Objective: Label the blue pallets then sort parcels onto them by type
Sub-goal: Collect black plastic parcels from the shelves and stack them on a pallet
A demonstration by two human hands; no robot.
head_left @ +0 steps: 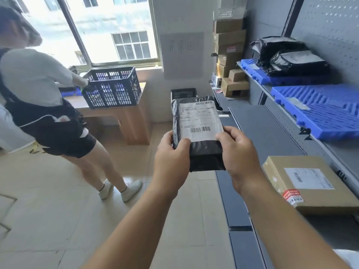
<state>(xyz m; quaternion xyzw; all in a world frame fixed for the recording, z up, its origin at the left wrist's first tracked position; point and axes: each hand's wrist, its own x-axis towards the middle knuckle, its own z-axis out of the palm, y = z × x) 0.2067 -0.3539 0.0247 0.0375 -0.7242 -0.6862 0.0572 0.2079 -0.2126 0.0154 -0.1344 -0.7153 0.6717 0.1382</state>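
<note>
Plainly, left grip and right grip curl round the near end of the black parcel, thumbs on top. Its label faces up, likely so its type can be read. It is held in the air beside the shelf. Similar black bags lie on the far blue pallet, its probable place.

White barcoded label on black parcel; print illegibly blurred.

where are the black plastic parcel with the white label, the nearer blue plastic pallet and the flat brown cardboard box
black plastic parcel (206, 152), head view, wrap below its label
nearer blue plastic pallet (330, 111), head view, ribbed top face
flat brown cardboard box (275, 170), head view, top face left of its label
</note>
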